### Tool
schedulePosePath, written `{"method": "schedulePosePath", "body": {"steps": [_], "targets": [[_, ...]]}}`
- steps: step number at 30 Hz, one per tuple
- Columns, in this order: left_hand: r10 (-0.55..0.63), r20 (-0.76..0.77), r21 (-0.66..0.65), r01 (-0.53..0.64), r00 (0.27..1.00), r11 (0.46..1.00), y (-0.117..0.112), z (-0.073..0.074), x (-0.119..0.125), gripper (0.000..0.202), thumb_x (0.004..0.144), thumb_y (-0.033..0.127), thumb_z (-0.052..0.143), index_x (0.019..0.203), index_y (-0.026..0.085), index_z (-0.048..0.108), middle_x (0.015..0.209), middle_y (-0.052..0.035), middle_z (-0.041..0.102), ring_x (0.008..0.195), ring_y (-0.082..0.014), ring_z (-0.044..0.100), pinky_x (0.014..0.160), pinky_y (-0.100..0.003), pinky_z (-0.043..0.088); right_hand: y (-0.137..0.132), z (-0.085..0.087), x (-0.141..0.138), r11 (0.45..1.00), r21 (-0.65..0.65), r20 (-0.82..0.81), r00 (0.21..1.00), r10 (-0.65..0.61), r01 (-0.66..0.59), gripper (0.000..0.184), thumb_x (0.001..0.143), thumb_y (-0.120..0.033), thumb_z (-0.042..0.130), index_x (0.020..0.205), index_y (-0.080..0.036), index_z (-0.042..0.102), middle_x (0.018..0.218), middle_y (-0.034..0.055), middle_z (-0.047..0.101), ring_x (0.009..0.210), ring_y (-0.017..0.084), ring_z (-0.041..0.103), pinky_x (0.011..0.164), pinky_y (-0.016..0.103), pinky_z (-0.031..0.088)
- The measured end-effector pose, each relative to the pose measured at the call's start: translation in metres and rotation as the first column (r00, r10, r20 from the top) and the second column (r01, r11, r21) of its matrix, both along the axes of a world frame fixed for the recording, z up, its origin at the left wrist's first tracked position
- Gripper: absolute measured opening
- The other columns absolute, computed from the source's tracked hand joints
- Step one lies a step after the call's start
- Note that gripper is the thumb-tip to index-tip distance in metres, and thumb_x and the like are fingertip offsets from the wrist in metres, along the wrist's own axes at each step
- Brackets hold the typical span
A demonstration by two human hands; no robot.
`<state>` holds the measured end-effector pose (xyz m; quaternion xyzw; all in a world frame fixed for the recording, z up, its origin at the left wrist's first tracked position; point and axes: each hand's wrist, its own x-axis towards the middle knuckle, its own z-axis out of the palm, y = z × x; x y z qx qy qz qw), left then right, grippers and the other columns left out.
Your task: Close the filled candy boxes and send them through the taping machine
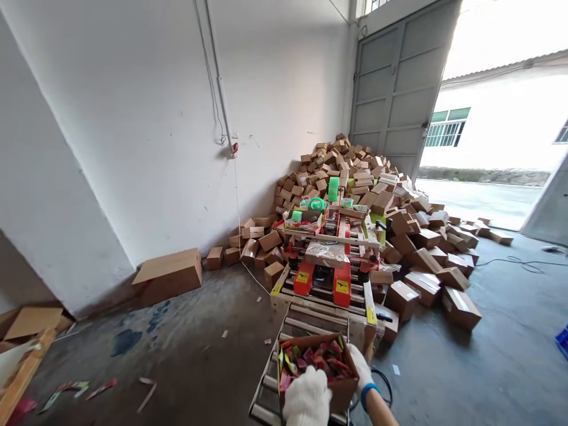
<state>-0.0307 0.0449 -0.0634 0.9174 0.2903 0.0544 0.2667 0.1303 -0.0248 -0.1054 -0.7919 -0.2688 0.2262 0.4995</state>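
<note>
An open cardboard box (344,395) filled with small red, pink and yellow-green packets (316,358) rests on the near roller conveyor (270,383). My left hand (307,396), in a white knitted glove, is over the box's near side at the packets. Its fingers are curled, and what they hold, if anything, is hidden. Against the right wall of the box lies my right hand (361,368), gloved in white with a blue band at the wrist, gripping that side. Just beyond the box is a carton-sealing machine (326,260) with red guides and green tape rolls.
A large heap of closed cartons (341,160) surrounds the machine at the back and right. One bigger carton (168,275) lies by the left wall. Paper scraps (146,393) litter the floor. A black cable (515,263) runs across the floor near the open grey door (399,89).
</note>
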Motion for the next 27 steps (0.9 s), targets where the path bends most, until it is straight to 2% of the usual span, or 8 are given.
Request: {"method": "schedulePosePath", "body": {"steps": [2, 5, 8, 11, 14, 20, 23, 27], "targets": [[0.032, 0.006, 0.052, -0.032, 0.999, 0.998, 0.004, -0.009, -0.010, 0.028, 0.089, 0.034, 0.056, 0.111, 0.036, 0.073, 0.116, -0.0071, 0.074, 0.103, -0.0311, 0.071, 0.093, -0.047, 0.055, -0.009, -0.008, 0.010, 0.992, 0.104, -0.102, 0.993, -0.061, 0.071, 0.058, 0.076, -0.076, 0.045, 0.089, -0.026, 0.071, 0.081, 0.0070, 0.074, 0.095, 0.034, 0.074, 0.084, 0.044, 0.061], [0.128, 0.239, 0.158, -0.169, 0.963, 0.973, 0.029, -0.016, -0.046, 0.048, 0.090, 0.040, 0.057, 0.137, 0.035, 0.060, 0.132, -0.0109, 0.067, 0.121, -0.0307, 0.064, 0.107, -0.045, 0.050, -0.028, -0.013, 0.012, 0.953, 0.240, -0.246, 0.961, -0.125, 0.185, 0.059, 0.069, -0.077, 0.056, 0.092, -0.025, 0.071, 0.093, 0.0085, 0.075, 0.097, 0.033, 0.073, 0.087, 0.042, 0.060], [0.273, 0.395, 0.139, -0.350, 0.877, 0.926, 0.064, -0.021, -0.076, 0.070, 0.080, 0.041, 0.070, 0.146, 0.028, 0.051, 0.146, -0.0131, 0.056, 0.138, -0.0327, 0.052, 0.117, -0.047, 0.043, -0.044, -0.006, 0.004, 0.959, 0.270, -0.221, 0.975, -0.026, 0.087, 0.057, 0.071, -0.069, 0.065, 0.106, -0.024, 0.071, 0.106, 0.0082, 0.074, 0.104, 0.031, 0.071, 0.090, 0.040, 0.059], [0.200, 0.340, -0.003, -0.212, 0.919, 0.977, 0.085, -0.027, -0.078, 0.070, 0.075, 0.026, 0.071, 0.144, 0.027, 0.054, 0.144, -0.0084, 0.058, 0.134, -0.0277, 0.056, 0.115, -0.041, 0.046, -0.047, 0.004, -0.009, 0.974, 0.203, -0.040, 0.993, 0.112, -0.101, 0.057, 0.070, -0.048, 0.072, 0.122, -0.026, 0.067, 0.120, 0.0080, 0.069, 0.115, 0.030, 0.065, 0.094, 0.039, 0.056], [0.047, 0.304, -0.033, -0.039, 0.952, 0.999, 0.086, -0.031, -0.065, 0.058, 0.076, 0.023, 0.070, 0.133, 0.030, 0.066, 0.138, -0.0058, 0.064, 0.132, -0.0268, 0.058, 0.117, -0.039, 0.043, -0.042, 0.009, -0.019, 0.963, -0.023, 0.247, 0.932, 0.266, -0.269, 0.060, 0.062, -0.026, 0.072, 0.121, -0.025, 0.066, 0.119, 0.0081, 0.066, 0.109, 0.027, 0.063, 0.094, 0.036, 0.052], [-0.203, 0.152, -0.105, 0.220, 0.967, 0.970, 0.091, -0.018, -0.045, 0.023, 0.090, 0.035, 0.059, 0.103, 0.030, 0.078, 0.108, -0.0027, 0.075, 0.105, -0.0218, 0.067, 0.097, -0.032, 0.051, -0.014, 0.013, -0.014, 0.860, -0.390, 0.360, 0.805, 0.471, -0.328, 0.027, 0.077, -0.031, 0.064, 0.102, -0.027, 0.073, 0.109, 0.0050, 0.069, 0.102, 0.022, 0.063, 0.087, 0.031, 0.047], [-0.099, 0.083, -0.185, 0.113, 0.992, 0.976, 0.098, -0.017, -0.030, 0.026, 0.094, 0.028, 0.049, 0.090, 0.025, 0.074, 0.099, -0.0008, 0.075, 0.097, -0.0170, 0.068, 0.093, -0.027, 0.051, 0.008, 0.019, -0.003, 0.796, -0.549, 0.322, 0.814, 0.484, -0.256, 0.019, 0.078, -0.037, 0.066, 0.088, -0.025, 0.076, 0.098, 0.0056, 0.073, 0.092, 0.023, 0.067, 0.080, 0.031, 0.047], [0.287, 0.186, -0.160, -0.259, 0.940, 0.953, 0.097, -0.041, -0.012, 0.031, 0.088, 0.034, 0.061, 0.117, 0.021, 0.062, 0.123, -0.0076, 0.065, 0.117, -0.0220, 0.065, 0.103, -0.035, 0.050, 0.019, 0.004, -0.002, 0.816, -0.563, 0.371, 0.842, 0.392, -0.132, 0.021, 0.075, -0.029, 0.067, 0.093, -0.024, 0.076, 0.100, 0.0060, 0.074, 0.094, 0.024, 0.068, 0.081, 0.032, 0.048]]}}
